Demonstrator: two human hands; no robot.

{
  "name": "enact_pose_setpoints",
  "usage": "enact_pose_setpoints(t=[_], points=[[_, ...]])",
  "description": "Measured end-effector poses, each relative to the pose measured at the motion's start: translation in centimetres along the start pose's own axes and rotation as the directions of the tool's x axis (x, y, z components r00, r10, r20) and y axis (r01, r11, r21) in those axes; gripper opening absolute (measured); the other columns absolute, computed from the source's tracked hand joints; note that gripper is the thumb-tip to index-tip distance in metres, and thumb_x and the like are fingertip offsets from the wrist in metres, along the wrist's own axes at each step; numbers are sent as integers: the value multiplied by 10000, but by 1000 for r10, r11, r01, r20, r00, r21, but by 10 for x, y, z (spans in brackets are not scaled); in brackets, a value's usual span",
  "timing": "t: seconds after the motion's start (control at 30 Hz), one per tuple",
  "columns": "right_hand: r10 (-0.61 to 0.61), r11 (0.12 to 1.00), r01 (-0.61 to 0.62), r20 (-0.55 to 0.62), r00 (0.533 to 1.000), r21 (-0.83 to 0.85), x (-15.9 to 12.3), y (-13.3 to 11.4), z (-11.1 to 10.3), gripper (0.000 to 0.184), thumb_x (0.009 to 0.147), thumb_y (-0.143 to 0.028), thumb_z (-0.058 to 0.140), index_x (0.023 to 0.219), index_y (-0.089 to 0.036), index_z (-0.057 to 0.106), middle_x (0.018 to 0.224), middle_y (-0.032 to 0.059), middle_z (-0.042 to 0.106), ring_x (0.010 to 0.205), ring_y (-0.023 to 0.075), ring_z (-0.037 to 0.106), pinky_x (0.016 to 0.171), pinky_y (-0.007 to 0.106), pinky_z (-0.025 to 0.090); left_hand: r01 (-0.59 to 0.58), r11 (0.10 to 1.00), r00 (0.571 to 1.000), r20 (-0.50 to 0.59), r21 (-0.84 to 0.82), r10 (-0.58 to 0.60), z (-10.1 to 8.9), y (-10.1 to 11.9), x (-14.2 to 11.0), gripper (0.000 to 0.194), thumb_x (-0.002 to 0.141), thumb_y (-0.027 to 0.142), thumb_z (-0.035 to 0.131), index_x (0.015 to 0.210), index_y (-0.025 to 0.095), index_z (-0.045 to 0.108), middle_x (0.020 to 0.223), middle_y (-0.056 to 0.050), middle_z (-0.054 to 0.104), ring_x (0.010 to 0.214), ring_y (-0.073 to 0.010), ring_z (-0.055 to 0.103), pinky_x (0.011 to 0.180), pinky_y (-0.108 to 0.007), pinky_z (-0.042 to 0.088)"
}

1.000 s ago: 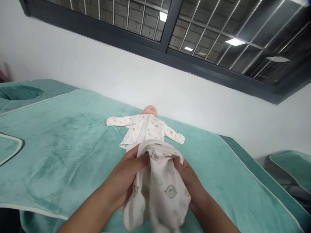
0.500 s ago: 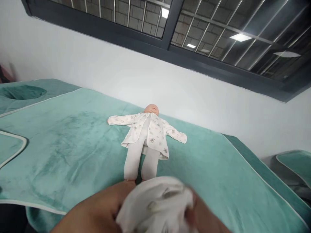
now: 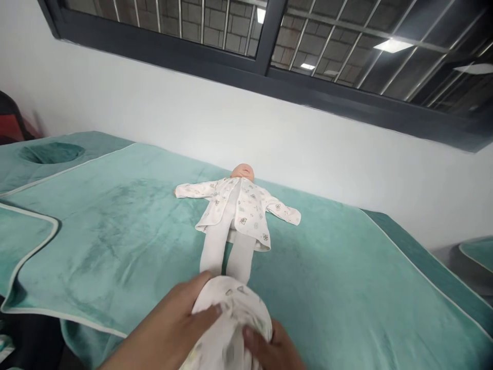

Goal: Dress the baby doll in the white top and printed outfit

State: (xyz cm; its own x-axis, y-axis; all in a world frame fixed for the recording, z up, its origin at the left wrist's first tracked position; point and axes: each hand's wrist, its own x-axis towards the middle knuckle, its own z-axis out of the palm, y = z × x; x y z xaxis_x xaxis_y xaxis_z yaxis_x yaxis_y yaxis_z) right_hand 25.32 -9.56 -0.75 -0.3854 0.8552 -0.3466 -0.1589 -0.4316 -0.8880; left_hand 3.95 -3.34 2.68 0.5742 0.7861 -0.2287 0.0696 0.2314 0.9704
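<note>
A baby doll (image 3: pixel 213 250) lies on its back on a green bed cover, its head by the wall and its legs toward me. It wears a white printed jacket (image 3: pixel 252 210), open at the front, over white leggings. My left hand (image 3: pixel 181 316) grips the left side of a bunched white baby garment (image 3: pixel 234 300) with a small print, thumb on top. On the opposite side my right hand (image 3: pixel 275 347) pinches the gathered cloth. The garment's rounded edge covers the doll's feet from view; whether it encloses them, I cannot tell.
The green cover (image 3: pixel 327 272) spreads over a bed with a round hole (image 3: pixel 52 152) at its far left. A white wall (image 3: pixel 185 118) and a dark-framed barred window (image 3: pixel 265 46) stand behind. A red and black chair (image 3: pixel 11 123) shows at left.
Both hands and the garment have come into clearer view by the doll's feet. Bunched cloth is now gathered between the thumbs. The doll lies as before; the camera view has shifted slightly.
</note>
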Motion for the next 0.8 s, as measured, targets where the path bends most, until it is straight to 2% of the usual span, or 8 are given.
enact_pose_setpoints(t=[0.03,0.1,0.17,0.33,0.53,0.6,0.67,0.8], points=[[-35,998,28,-141,989,-50,6,5,-2,452,842,-519,643,1172,-213,683,1148,87,692,1122,308,588,968,439,459,-7,996,999,-48,91,12,0,0,8,315,829,471,599,1032,242,674,955,-57,702,993,-288,612,848,-358,465],[-153,978,75,-420,894,-195,16,16,-6,531,788,-586,666,1132,-184,711,1093,105,717,1097,330,598,979,458,437,-9,961,994,-99,276,38,2,-3,25,296,829,470,574,977,233,673,945,-64,693,959,-284,611,821,-343,456],[-260,941,83,-546,796,-327,22,25,-8,566,775,-622,652,1097,-162,722,1034,117,732,1032,329,621,926,440,461,-12,921,996,-78,388,46,6,-7,38,280,838,451,550,956,230,674,965,-73,684,949,-286,610,807,-339,446],[-210,942,31,-514,832,-335,24,31,-9,555,800,-639,600,951,-122,733,822,99,727,817,284,638,724,362,490,-69,904,997,7,422,73,6,-1,40,249,827,419,570,964,244,682,1002,-62,676,991,-284,597,817,-320,433],[-148,985,175,-516,844,4,21,12,-12,314,693,-444,771,843,-174,713,809,45,702,777,222,624,693,311,488,9,982,936,345,186,-74,-6,27,31,311,711,324,739,999,237,662,1006,-8,682,953,-235,618,789,-280,460],[-113,968,209,-502,858,140,23,3,-9,331,697,-431,773,902,-179,707,831,54,704,774,224,631,699,325,499,88,996,954,285,28,-92,-3,26,36,365,700,338,758,1030,224,648,1019,-23,680,973,-246,623,800,-299,476],[-114,933,262,-489,865,245,27,-5,-3,413,738,-470,736,1040,-192,689,910,72,711,823,240,645,736,350,513,112,990,987,129,-83,-100,1,23,43,355,749,374,715,1056,217,631,1023,-40,676,971,-254,629,810,-325,485],[-210,931,311,-418,884,189,40,-10,3,406,856,-506,585,1166,-251,649,1021,78,700,887,255,657,759,380,528,-17,1000,997,-78,-6,16,10,27,59,274,816,414,637,1001,213,636,995,-44,673,943,-253,627,813,-341,480]])
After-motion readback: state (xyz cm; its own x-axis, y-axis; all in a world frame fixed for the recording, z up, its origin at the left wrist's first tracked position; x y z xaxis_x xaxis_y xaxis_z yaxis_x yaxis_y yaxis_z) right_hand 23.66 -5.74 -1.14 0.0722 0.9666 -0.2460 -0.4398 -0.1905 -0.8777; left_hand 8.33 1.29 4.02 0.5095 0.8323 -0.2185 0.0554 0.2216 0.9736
